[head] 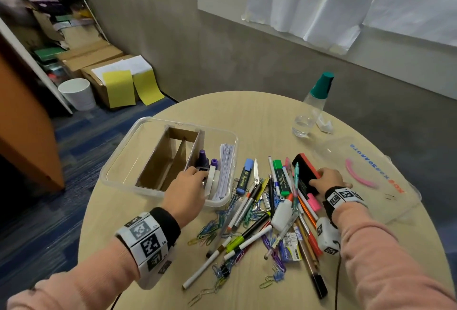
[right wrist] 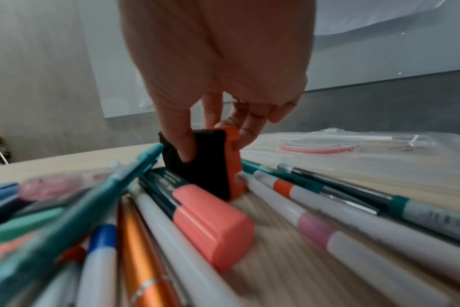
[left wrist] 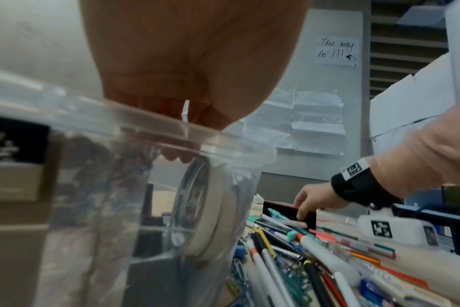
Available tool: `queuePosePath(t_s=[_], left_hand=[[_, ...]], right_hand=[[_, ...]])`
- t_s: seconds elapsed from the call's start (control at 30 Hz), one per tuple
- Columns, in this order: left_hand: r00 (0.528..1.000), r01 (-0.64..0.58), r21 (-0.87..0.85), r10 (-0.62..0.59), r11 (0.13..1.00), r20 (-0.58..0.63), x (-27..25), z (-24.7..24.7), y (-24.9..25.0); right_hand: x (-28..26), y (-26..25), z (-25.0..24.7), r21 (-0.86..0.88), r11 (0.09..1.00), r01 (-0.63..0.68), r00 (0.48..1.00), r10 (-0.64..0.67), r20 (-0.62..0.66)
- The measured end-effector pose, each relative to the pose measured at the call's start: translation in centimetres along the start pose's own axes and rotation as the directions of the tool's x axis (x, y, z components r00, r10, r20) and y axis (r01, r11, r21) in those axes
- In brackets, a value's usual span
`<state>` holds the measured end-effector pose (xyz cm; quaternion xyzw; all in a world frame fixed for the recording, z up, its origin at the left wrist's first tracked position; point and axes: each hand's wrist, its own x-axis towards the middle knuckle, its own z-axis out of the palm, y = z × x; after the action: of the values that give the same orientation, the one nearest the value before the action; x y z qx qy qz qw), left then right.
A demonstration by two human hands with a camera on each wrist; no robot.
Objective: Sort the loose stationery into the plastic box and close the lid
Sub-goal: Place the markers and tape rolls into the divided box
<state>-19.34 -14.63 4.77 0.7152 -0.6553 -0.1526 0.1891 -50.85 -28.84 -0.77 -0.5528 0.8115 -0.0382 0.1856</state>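
My right hand (head: pixel 329 181) has the whiteboard eraser (head: pixel 305 173) pinched across its width, thumb on the black felt face and fingers (right wrist: pixel 246 122) on the orange back, because it lies half buried at the far edge of the pen pile (head: pixel 272 210) and a grip across the narrow sides should let me lift it clear without dragging pens along. The eraser is tipped onto its long edge. Its long axis runs from near my palm away and to the left, toward the plastic box (head: pixel 123 161), felt side facing the pile.

My left hand (head: pixel 185 191) reaches over the near wall of the box into the right-hand compartment, fingers curled down at the tape rolls (head: pixel 212 178) standing on edge beside the purple-capped bottles (head: pixel 203 159). I seem to be seating a roll upright so it takes little room, but the box rim blurs my fingertips and I cannot tell whether they grip it.

The lid (head: pixel 366 176) lies flat on the table (head: pixel 247 112) just right of the pile, apart from the box, so the opening is free for loading.
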Motion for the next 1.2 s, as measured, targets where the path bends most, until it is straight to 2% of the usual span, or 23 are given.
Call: queuePosePath(t_s=[0.1, 0.2, 0.3, 0.37, 0.43, 0.47, 0.53, 0.57, 0.63, 0.7, 0.8, 0.93, 1.03, 1.13, 1.2], left_hand=[[0.998, -0.066, -0.011, 0.066, 0.998, -0.017, -0.2, 0.0, -0.4], [0.994, -0.107, -0.033, 0.107, 0.994, -0.018, -0.7, -0.1, -0.8], [0.986, -0.167, 0.002, 0.168, 0.986, -0.011, -1.3, 0.0, -1.3], [0.978, -0.207, 0.05, 0.207, 0.977, 0.002, -1.6, -0.1, -1.6], [0.973, -0.23, 0.093, 0.228, 0.969, 0.03, -1.7, -0.2, -1.9], [0.973, -0.231, 0.106, 0.227, 0.967, 0.047, -1.8, -0.2, -2.0], [0.976, -0.213, 0.122, 0.205, 0.969, 0.074, -1.8, -0.1, -2.2], [0.977, -0.205, 0.131, 0.195, 0.97, 0.08, -1.9, -0.1, -2.3], [0.977, -0.206, 0.155, 0.196, 0.966, 0.078, -2.2, -0.1, -2.7], [0.974, -0.225, 0.171, 0.216, 0.959, 0.065, -2.6, -0.1, -3.2], [0.964, -0.264, 0.173, 0.257, 0.949, 0.063, -2.9, -0.2, -4.1], [0.943, -0.33, 0.149, 0.322, 0.932, 0.081, -2.9, -0.4, -5.0], [0.933, -0.357, 0.108, 0.349, 0.928, 0.089, -2.7, -0.5, -5.3], [0.916, -0.396, 0.07, 0.389, 0.916, 0.097, -2.6, -0.8, -5.7], [0.904, -0.424, 0.057, 0.418, 0.904, 0.093, -2.6, -1.0, -5.8]], right_hand=[[-0.8, -0.3, -1.0, 0.056, 0.998, 0.005, 0.997, 0.0, -0.079], [-2.3, -1.2, -3.0, 0.143, 0.989, 0.019, 0.965, 0.019, -0.261], [-5.4, -3.9, -5.5, 0.322, 0.938, 0.124, 0.924, 0.009, -0.382], [-7.8, -6.6, -6.7, 0.461, 0.86, 0.221, 0.94, -0.063, -0.334], [-10.5, -9.9, -7.7, 0.608, 0.757, 0.24, 0.971, -0.175, -0.165], [-11.9, -11.6, -7.9, 0.664, 0.715, 0.22, 0.968, -0.244, -0.058], [-14.2, -14.9, -7.7, 0.703, 0.687, 0.182, 0.923, -0.365, 0.118], [-15.1, -16.5, -7.2, 0.683, 0.706, 0.189, 0.897, -0.407, 0.173], [-16.2, -19.1, -5.8, 0.53, 0.802, 0.276, 0.87, -0.443, 0.217], [-16.6, -21.1, -4.2, 0.344, 0.873, 0.346, 0.871, -0.435, 0.229], [-16.7, -22.9, -2.0, 0.159, 0.913, 0.376, 0.871, -0.407, 0.276], [-17.0, -24.2, -0.3, -0.05, 0.901, 0.431, 0.863, -0.395, 0.316], [-17.4, -24.8, 0.2, -0.207, 0.851, 0.483, 0.852, -0.402, 0.336], [-17.9, -25.2, 0.9, -0.295, 0.811, 0.505, 0.845, -0.396, 0.358], [-18.2, -25.3, 1.4, -0.315, 0.817, 0.484, 0.857, -0.368, 0.362]])
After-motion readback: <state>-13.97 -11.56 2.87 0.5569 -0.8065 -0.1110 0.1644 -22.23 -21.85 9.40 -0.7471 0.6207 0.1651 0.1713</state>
